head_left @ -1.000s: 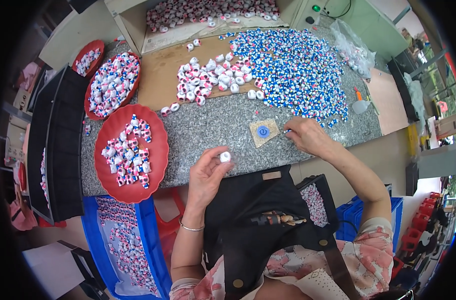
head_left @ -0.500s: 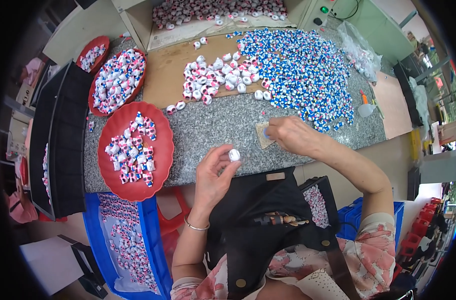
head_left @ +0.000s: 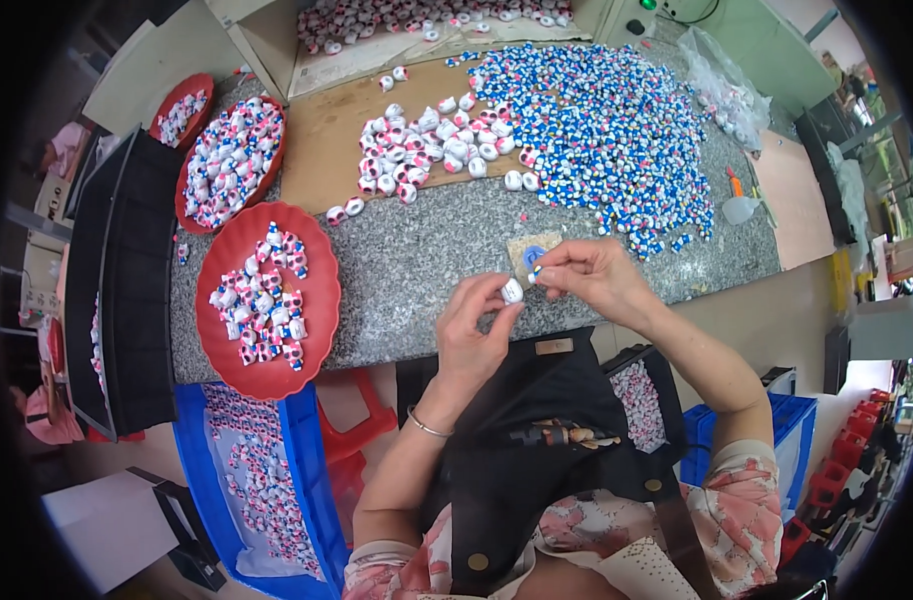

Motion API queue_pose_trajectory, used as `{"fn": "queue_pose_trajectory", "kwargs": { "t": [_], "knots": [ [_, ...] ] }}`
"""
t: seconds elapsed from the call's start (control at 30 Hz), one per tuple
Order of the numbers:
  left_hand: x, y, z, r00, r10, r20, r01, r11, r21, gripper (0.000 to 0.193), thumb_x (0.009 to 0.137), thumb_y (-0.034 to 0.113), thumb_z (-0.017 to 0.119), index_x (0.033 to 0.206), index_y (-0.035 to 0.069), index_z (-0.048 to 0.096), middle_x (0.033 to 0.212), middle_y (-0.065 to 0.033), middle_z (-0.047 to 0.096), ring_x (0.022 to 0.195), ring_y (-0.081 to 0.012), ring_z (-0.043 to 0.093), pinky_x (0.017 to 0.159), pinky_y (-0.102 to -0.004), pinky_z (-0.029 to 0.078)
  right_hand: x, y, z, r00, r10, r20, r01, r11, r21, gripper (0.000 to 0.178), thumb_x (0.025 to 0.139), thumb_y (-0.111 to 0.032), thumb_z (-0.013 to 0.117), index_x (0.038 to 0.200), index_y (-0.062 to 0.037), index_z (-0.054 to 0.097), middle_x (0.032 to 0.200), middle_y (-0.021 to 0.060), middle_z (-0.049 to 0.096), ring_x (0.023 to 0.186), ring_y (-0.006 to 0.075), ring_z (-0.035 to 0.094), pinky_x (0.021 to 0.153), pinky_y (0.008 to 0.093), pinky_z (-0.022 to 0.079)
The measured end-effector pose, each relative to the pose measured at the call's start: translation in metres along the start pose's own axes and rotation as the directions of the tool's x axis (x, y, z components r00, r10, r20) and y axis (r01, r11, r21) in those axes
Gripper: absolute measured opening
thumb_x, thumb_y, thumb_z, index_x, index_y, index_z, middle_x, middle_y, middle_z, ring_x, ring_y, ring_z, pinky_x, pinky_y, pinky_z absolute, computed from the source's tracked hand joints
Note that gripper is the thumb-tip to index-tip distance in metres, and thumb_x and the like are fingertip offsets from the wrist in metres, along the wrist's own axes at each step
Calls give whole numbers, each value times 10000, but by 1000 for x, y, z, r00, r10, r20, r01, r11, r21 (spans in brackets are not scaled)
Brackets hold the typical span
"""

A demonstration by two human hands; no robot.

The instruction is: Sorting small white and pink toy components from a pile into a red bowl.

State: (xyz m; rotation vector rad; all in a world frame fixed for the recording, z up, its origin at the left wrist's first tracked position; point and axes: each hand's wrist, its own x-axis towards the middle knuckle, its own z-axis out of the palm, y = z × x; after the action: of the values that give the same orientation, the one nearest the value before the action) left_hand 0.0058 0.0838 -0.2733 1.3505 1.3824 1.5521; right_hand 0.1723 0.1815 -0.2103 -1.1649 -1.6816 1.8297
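Note:
My left hand [head_left: 470, 328] pinches a small white figurine head [head_left: 513, 291] between thumb and fingertips, above the front part of the stone worktop. Close beside it, my right hand [head_left: 605, 284] grips a tiny blue-and-white figurine body [head_left: 536, 275] in its fingertips; the fingers partly cover it. A small gap separates the two pieces. Just behind my right fingertips, a round blue piece [head_left: 532, 256] rests on a speckled beige pad [head_left: 549, 241]. Farther back are loose white-and-pink heads [head_left: 467, 150] on brown board and a wide heap of little blue-and-white bodies [head_left: 617, 140].
At left, a red scalloped bowl [head_left: 322, 325] holds joined figurines; fuller red bowls [head_left: 184, 215] stand behind it. A blue crate [head_left: 327, 530] sits below. Near the right edge lie an orange-tipped bottle [head_left: 740, 208] and a plastic bag [head_left: 722, 85].
My left hand has moved right with the head. My right hand has drawn back from the pad, now showing a small body in its fingers and uncovering the round blue piece.

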Motion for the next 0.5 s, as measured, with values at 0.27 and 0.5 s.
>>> {"fn": "queue_pose_trajectory", "kwargs": {
  "t": [0.27, 0.5],
  "knots": [
    [3, 17, -15, 948, -82, 308, 166, 951, -260, 300, 885, -55, 613, 1185, -43, 631, 1054, -124, 627, 872, -153, 661, 762, -237, 554, -25, -11, -3, 940, -308, 149, 341, 875, -343, 134, 856, -26, 687, 987, 5, 701, 832, 77, 686, 724, 131, 658, 631, 258, 519],
    [-8, 20, -11, 887, -204, 414, 376, 839, -392, 252, 982, 71, 520, 1165, -48, 648, 959, -119, 668, 747, -127, 633, 651, -234, 512, -34, -1, 13, 815, -547, 189, 573, 719, -393, 132, 815, -16, 707, 945, 1, 703, 809, 114, 665, 714, 222, 664, 610, 316, 506]
  ]
}}
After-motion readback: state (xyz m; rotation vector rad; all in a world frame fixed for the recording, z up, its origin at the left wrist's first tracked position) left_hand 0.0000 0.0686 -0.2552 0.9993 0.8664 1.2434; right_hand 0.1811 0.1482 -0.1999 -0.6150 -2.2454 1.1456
